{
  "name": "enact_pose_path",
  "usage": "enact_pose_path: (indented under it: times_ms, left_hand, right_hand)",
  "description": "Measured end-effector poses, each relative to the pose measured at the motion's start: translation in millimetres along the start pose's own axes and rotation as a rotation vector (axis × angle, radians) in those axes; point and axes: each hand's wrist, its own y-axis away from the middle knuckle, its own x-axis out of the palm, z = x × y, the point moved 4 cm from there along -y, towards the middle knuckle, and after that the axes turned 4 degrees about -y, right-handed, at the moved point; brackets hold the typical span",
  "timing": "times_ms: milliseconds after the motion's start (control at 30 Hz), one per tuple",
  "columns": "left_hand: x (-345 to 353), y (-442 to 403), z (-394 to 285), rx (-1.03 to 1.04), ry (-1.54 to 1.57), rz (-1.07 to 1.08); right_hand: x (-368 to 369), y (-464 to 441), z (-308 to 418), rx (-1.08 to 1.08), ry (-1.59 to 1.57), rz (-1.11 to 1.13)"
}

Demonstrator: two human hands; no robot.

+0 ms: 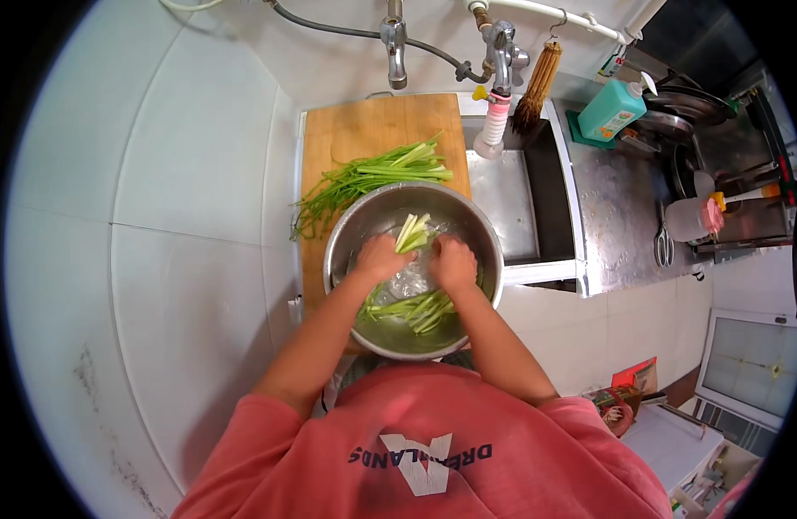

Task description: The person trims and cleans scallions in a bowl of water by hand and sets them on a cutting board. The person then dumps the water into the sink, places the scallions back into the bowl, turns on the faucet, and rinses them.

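Left hand (pixel 383 258) holds stalks (pixel 410 232) inside bowl (pixel 364 212). Right hand (pixel 454 264) curled just beside them; cannot tell if holding. Stalks likely light, crisp, slippery wet; best gripped mid-bunch, gently.

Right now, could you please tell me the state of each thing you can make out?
Basin: holding water
Left hand: in the basin, gripping pale stalks
Right hand: in the basin, curled, grip unclear
Loose stalks: lying in the basin
Board: partly covered
Greens: heaped on the board
Tap: no stream visible
Brush: hanging, bristles down
Scissors: lying flat, seemingly shut
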Motion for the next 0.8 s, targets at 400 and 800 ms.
enact_pose_path:
  times_ms: [400,800]
  left_hand:
    - [33,6,3,0.204,0.478,0.329]
    - [33,-8,8,0.289,0.507,0.083]
  right_hand:
    - [3,-1,-26,-0.048,-0.248,0.520]
    - [14,-8,-22,0.019,-0.220,0.083]
